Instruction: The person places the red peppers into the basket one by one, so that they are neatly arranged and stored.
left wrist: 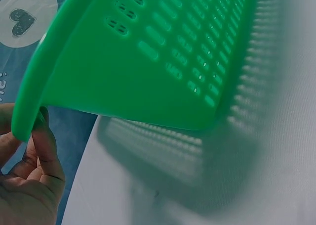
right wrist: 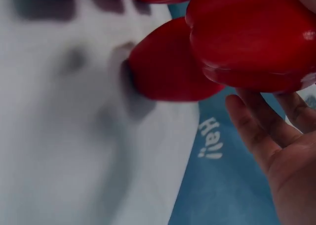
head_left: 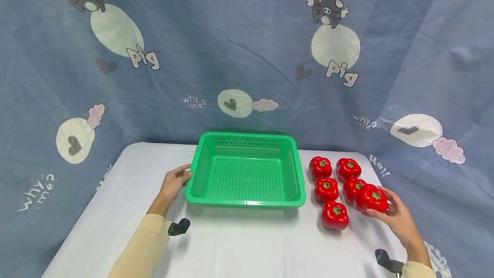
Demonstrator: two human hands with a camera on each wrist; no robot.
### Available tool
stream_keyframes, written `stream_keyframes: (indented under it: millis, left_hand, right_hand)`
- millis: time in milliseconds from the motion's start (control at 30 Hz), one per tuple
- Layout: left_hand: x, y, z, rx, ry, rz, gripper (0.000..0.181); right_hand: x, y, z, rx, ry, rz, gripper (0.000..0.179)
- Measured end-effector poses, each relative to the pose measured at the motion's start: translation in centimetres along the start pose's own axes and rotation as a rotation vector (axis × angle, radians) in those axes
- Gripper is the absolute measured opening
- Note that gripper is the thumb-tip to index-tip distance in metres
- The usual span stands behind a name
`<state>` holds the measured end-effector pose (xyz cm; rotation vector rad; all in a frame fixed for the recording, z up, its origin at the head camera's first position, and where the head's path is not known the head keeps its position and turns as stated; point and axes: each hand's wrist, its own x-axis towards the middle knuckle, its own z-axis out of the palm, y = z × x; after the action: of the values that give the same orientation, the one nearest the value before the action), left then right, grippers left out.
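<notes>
My left hand (head_left: 175, 182) pinches the left rim of a green plastic basket (head_left: 245, 203), thumb on one side and fingers on the other in the left wrist view. The basket is rectangular with slotted walls, and nothing lies in it. At the far right, my right hand (head_left: 399, 216) holds a glossy red bell pepper (head_left: 372, 200) with a green stem. In the right wrist view its fingers (right wrist: 252, 128) reach beneath this pepper, which hangs above the table. Another bell pepper (right wrist: 168, 67) sits close behind it there, on the white surface.
More red bell peppers (head_left: 326, 189) stand in a loose cluster between the basket and my right hand. They rest on a white table (head_left: 247, 243). A blue printed cloth (head_left: 247, 55) hangs behind the table and along its sides. Each wrist carries a small black device (head_left: 179, 227).
</notes>
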<state>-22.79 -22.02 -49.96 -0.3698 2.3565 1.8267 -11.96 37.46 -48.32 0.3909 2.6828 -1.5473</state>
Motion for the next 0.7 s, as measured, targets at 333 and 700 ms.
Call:
stream_keyframes:
  millis: [333,700]
  left_hand:
    - [-0.1,0.0,-0.2,-0.008,0.000,-0.001,0.045]
    - [-0.1,-0.2,-0.2,-0.014,-0.020,0.001,0.047]
  right_hand:
    - [1.5,-2.5,0.0,-0.043,-0.074,-0.100,0.088]
    - [3.2,-4.5,0.4,0.004,-0.144,-0.219,0.079]
